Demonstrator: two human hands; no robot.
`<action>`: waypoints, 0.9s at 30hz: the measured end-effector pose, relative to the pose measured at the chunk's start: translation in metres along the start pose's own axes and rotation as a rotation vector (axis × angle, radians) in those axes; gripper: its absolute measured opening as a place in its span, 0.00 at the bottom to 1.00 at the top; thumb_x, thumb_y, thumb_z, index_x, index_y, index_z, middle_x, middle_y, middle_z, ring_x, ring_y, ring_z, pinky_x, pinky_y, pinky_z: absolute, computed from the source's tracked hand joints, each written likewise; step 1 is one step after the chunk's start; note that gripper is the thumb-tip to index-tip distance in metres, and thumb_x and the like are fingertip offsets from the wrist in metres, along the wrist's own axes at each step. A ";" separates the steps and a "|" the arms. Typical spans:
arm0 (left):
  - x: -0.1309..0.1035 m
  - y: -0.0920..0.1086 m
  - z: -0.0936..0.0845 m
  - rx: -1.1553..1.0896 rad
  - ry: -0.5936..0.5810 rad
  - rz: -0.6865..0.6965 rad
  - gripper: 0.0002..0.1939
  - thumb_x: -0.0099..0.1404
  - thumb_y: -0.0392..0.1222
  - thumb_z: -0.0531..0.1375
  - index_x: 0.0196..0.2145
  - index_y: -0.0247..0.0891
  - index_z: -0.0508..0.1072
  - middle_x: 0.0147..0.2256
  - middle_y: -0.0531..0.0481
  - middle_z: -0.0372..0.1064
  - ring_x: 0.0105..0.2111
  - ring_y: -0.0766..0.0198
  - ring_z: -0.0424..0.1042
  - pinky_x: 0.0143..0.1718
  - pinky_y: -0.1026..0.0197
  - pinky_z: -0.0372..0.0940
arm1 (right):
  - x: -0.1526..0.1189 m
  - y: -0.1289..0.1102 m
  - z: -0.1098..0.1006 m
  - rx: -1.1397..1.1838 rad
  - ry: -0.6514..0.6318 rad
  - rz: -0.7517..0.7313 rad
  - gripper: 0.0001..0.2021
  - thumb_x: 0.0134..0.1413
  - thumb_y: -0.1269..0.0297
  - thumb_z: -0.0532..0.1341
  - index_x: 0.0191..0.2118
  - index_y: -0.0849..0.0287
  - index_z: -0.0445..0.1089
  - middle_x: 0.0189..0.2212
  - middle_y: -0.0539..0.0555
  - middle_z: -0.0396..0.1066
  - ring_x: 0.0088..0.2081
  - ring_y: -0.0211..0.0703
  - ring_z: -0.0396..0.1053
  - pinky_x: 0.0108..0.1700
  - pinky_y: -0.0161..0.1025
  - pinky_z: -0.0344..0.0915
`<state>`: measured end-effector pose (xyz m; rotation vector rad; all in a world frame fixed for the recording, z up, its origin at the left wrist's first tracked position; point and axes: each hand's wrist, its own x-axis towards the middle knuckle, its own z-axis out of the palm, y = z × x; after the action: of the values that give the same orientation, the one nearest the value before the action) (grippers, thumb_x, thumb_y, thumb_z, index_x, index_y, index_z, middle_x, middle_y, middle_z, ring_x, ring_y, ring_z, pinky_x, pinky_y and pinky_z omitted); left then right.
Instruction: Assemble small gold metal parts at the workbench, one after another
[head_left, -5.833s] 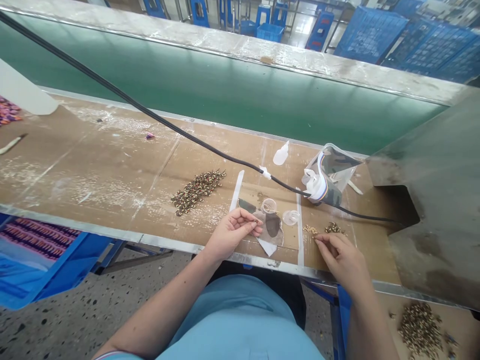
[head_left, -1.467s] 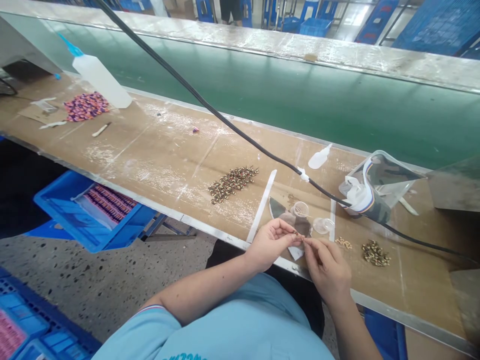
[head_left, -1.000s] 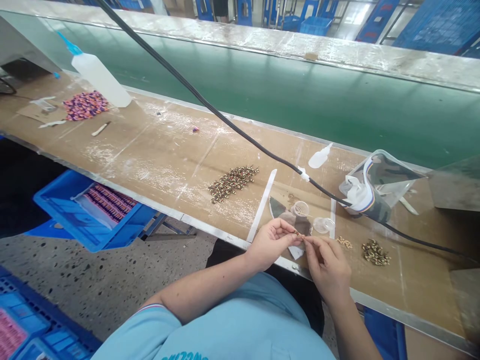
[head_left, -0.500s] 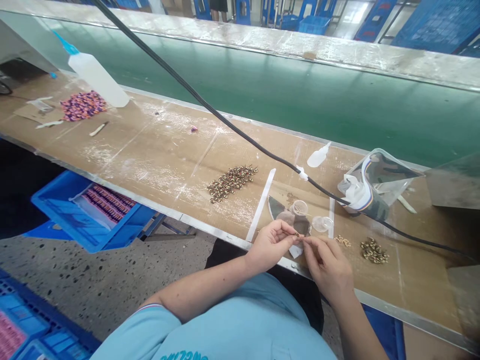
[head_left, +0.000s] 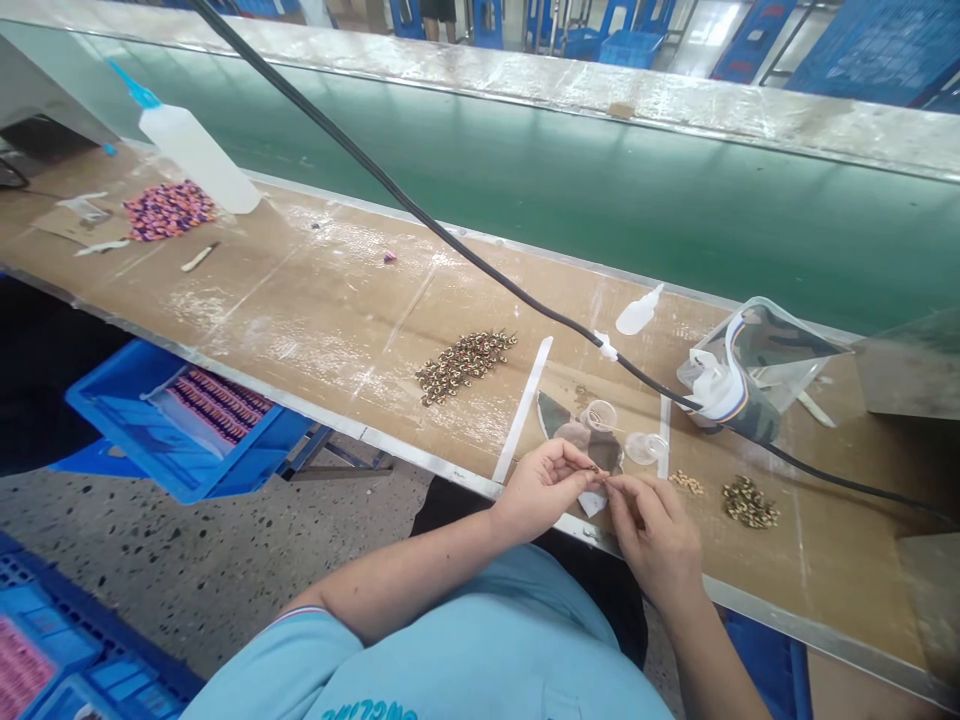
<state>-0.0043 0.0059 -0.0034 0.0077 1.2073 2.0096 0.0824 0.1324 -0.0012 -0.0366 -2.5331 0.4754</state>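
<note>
My left hand (head_left: 541,487) pinches a small dark-and-gold piece (head_left: 595,469), too tiny to identify, between thumb and forefinger. Fingertips of my right hand (head_left: 660,535) meet it from the other side, closed on something hidden between them. Under the hands lies a camouflage cloth scrap (head_left: 556,416) at the bench edge. Just beyond are a round clear tub (head_left: 600,416) with small bits inside and a clear lid (head_left: 645,448). To the right sit a little heap of tan pieces (head_left: 686,483) and a pile of dark-and-gold pieces (head_left: 751,503).
A larger pile of dark-and-gold pieces (head_left: 466,366) lies left of a white tape strip (head_left: 525,408). A black cable (head_left: 420,215) hangs across the bench. A camouflage pouch (head_left: 757,370) stands right. Far left are a white bottle (head_left: 199,160), pink-purple pieces (head_left: 169,210) and a blue crate (head_left: 187,470).
The hands stay almost in place, fingertips together; my right hand has shifted very slightly. The bench things look the same, with only a small shift of the whole view.
</note>
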 end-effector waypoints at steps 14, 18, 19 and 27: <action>0.002 0.006 -0.002 -0.021 -0.062 -0.129 0.21 0.44 0.48 0.71 0.29 0.32 0.69 0.25 0.50 0.74 0.26 0.66 0.75 0.36 0.61 0.70 | 0.005 -0.004 0.000 0.200 0.026 0.159 0.04 0.59 0.67 0.57 0.35 0.56 0.69 0.28 0.50 0.69 0.30 0.36 0.67 0.29 0.33 0.64; 0.003 0.006 -0.003 -0.009 -0.066 -0.137 0.22 0.44 0.48 0.72 0.29 0.32 0.69 0.25 0.50 0.73 0.26 0.67 0.74 0.35 0.61 0.70 | 0.007 -0.004 0.000 0.170 0.014 0.131 0.04 0.59 0.67 0.57 0.35 0.55 0.68 0.28 0.50 0.69 0.30 0.36 0.67 0.29 0.33 0.64; 0.003 0.006 -0.003 -0.009 -0.066 -0.139 0.22 0.44 0.48 0.72 0.29 0.32 0.69 0.25 0.50 0.73 0.26 0.67 0.74 0.35 0.61 0.70 | 0.007 -0.004 0.000 0.165 0.012 0.127 0.04 0.60 0.67 0.57 0.35 0.55 0.68 0.28 0.50 0.69 0.29 0.36 0.67 0.29 0.33 0.64; 0.002 0.009 -0.003 -0.009 -0.075 -0.160 0.24 0.41 0.51 0.72 0.29 0.32 0.69 0.24 0.50 0.74 0.25 0.67 0.75 0.35 0.61 0.70 | 0.008 -0.005 -0.001 0.152 0.013 0.113 0.04 0.59 0.67 0.57 0.35 0.55 0.68 0.28 0.49 0.70 0.29 0.35 0.67 0.30 0.33 0.64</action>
<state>-0.0119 0.0029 0.0009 -0.0171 1.1158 1.8590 0.0768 0.1294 0.0051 -0.1265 -2.4841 0.7093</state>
